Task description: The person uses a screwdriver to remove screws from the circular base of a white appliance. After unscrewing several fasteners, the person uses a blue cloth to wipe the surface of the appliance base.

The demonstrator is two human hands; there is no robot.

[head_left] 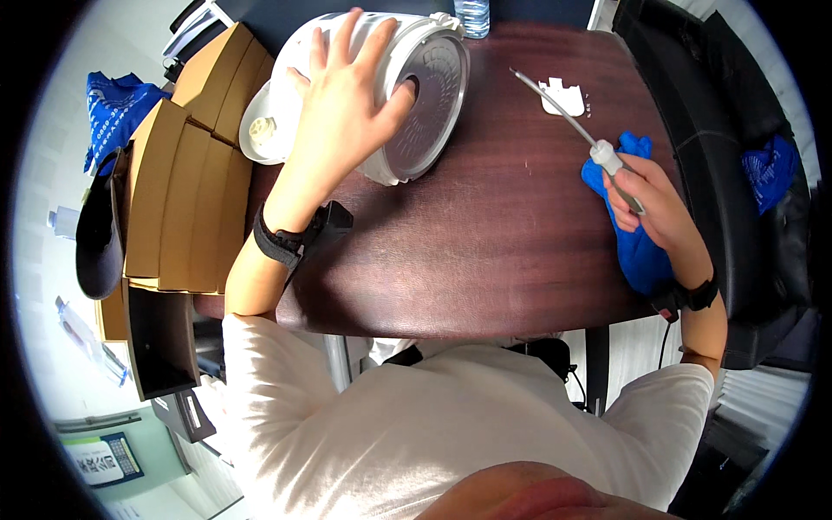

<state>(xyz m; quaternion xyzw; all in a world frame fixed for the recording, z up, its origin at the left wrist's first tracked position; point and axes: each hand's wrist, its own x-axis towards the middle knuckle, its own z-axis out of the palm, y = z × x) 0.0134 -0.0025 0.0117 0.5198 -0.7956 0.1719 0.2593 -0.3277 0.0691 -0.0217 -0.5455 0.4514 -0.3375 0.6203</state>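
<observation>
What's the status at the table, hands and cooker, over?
Left hand flat on white cooker, tipped on its side. Right hand holds screwdriver over blue cloth. Small white part lies nearby; bottle behind.

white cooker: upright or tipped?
Tipped. The white cooker lies on its side on the table, round grey base facing right, left hand flat on it.

Glossy white plastic cooker (347,52), dark polished wood table (485,225), blue cloth (637,247).
</observation>
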